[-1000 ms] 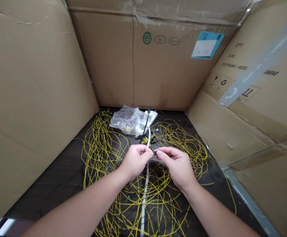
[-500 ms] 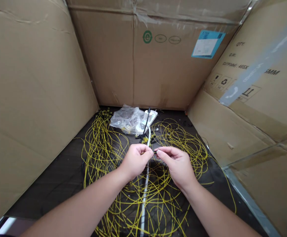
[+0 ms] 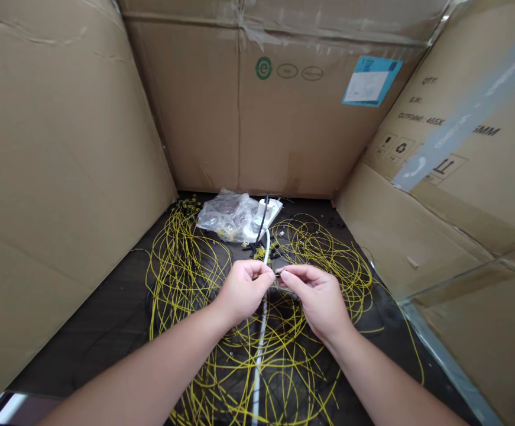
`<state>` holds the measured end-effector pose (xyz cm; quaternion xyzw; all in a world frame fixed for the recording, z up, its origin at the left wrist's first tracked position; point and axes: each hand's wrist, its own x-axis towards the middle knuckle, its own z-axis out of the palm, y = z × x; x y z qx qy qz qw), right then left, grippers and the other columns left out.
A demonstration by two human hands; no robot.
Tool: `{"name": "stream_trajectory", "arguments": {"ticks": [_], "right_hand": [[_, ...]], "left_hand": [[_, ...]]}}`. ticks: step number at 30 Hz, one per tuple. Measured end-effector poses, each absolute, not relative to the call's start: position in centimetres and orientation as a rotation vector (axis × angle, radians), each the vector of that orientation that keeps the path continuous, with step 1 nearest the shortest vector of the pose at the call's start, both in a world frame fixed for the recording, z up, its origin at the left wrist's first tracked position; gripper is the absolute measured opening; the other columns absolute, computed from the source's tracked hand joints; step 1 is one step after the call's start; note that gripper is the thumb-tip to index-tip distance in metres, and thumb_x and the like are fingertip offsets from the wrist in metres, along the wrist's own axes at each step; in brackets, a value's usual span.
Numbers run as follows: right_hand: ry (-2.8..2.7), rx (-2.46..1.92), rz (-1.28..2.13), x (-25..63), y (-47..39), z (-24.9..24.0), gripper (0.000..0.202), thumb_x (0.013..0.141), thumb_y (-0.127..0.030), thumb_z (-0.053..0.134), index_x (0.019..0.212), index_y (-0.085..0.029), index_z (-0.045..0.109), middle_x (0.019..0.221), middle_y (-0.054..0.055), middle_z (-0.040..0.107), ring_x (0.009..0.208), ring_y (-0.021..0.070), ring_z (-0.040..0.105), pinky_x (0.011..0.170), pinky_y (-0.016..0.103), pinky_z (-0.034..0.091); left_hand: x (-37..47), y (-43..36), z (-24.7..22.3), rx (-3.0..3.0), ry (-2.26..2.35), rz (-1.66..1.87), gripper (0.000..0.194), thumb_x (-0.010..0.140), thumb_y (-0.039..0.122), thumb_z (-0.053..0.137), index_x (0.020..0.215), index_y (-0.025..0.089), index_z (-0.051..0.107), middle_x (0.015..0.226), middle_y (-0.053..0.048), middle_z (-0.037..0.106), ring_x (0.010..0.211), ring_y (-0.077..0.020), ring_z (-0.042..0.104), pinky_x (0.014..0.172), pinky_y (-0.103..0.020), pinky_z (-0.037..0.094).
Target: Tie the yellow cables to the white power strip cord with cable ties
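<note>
My left hand [image 3: 247,289] is closed in a pinch, with its fingertips near the middle of the view. Facing it, my right hand [image 3: 320,294] pinches a small black piece [image 3: 278,274] between thumb and finger. The two sets of fingertips almost meet at this piece. What my left fingertips hold is too small to make out. Thin yellow wires [image 3: 186,260] lie in loose tangled loops to the left, to the right and below my hands. A white cable [image 3: 259,355] runs beneath my hands toward a white power strip [image 3: 268,208].
Cardboard stands on the left [image 3: 62,148], at the back [image 3: 204,106] and on the right [image 3: 452,195] of the dark table [image 3: 106,319]. Beside the power strip lies a crumpled clear plastic bag [image 3: 228,216]. Small black and yellow parts [image 3: 261,251] are scattered just beyond my hands.
</note>
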<state>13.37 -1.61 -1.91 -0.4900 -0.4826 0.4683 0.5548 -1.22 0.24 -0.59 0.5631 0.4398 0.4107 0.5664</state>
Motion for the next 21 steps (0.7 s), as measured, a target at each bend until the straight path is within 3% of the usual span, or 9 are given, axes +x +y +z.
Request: {"name": "stream_trajectory", "arguments": {"ticks": [7, 21], "right_hand": [[-1.013, -1.096, 1.243, 13.24, -1.49, -1.7, 0.018, 0.066, -0.029, 0.073, 0.079, -0.017, 0.068, 0.074, 0.004, 0.069, 0.067, 0.0157, 0.064, 0.071, 0.033, 0.053], [-1.184, -1.182, 1.056, 13.43, -1.54, -1.51, 0.02, 0.069, -0.033, 0.07, 0.082, -0.017, 0.069, 0.079, 0.006, 0.069, 0.071, 0.0173, 0.063, 0.072, 0.034, 0.052]], "left_hand": [[-1.17, -0.16, 0.23, 1.532, 1.106, 0.998, 0.02, 0.074, 0.024, 0.052, 0.057, 0.013, 0.056, 0.053, 0.002, 0.047, 0.051, -0.0086, 0.038, 0.05, -0.021, 0.032], [-1.53, -0.5, -0.27, 2.027, 1.176, 1.048, 0.028, 0.079, 0.016, 0.045, 0.052, 0.016, 0.049, 0.048, 0.004, 0.035, 0.047, -0.0085, 0.031, 0.049, -0.024, 0.026]]}}
